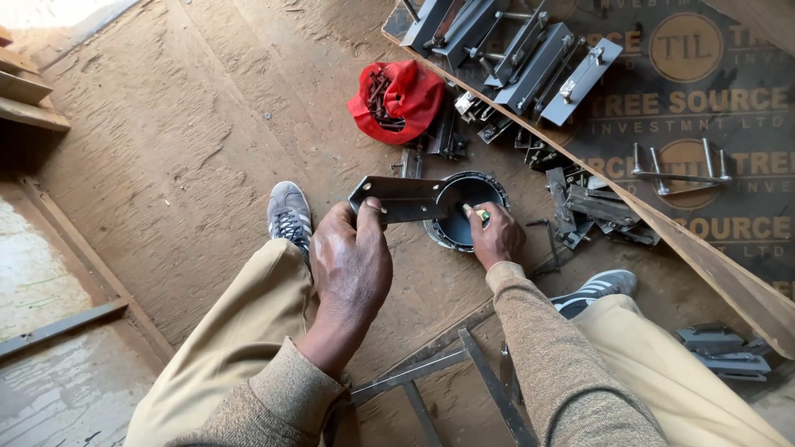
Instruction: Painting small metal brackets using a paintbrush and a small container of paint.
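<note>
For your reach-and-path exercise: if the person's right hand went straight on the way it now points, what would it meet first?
Probably the round dark can: the right hand holds a small brush aimed into its opening. Depth is hard to judge from above.

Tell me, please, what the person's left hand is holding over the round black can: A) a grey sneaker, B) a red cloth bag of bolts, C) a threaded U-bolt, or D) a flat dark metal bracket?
D: the left hand grips a flat dark metal bracket whose end reaches over the black can.
</note>
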